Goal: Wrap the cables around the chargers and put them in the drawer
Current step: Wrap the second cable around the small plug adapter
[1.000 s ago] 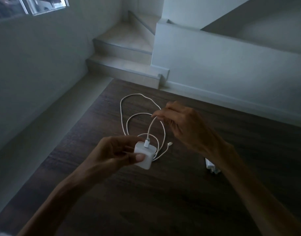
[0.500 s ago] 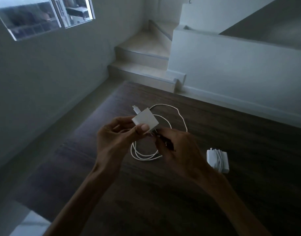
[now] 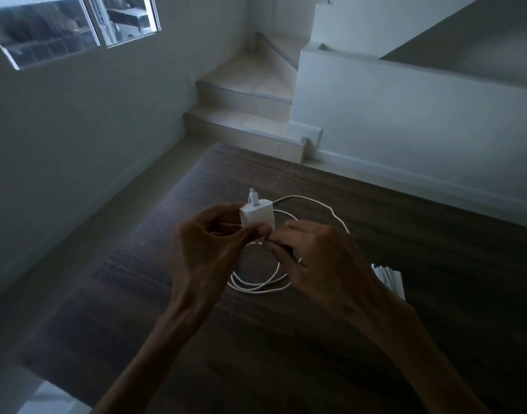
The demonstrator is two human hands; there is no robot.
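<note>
Charger [image 3: 257, 218] sits pinched in left hand [image 3: 208, 249], held above dark table [image 3: 435, 234], prongs pointing away. Right hand [image 3: 319, 258] fingers curl on white cable [image 3: 256, 283] right at charger's base; rest of cable hangs in loose loops onto table. Second charger [image 3: 389, 279], apparently already wrapped, lies at far right beside right forearm. Risk: slack loops could tangle or snag mid-wrap, and a weak pinch could let charger twist. No drawer in view.
</note>
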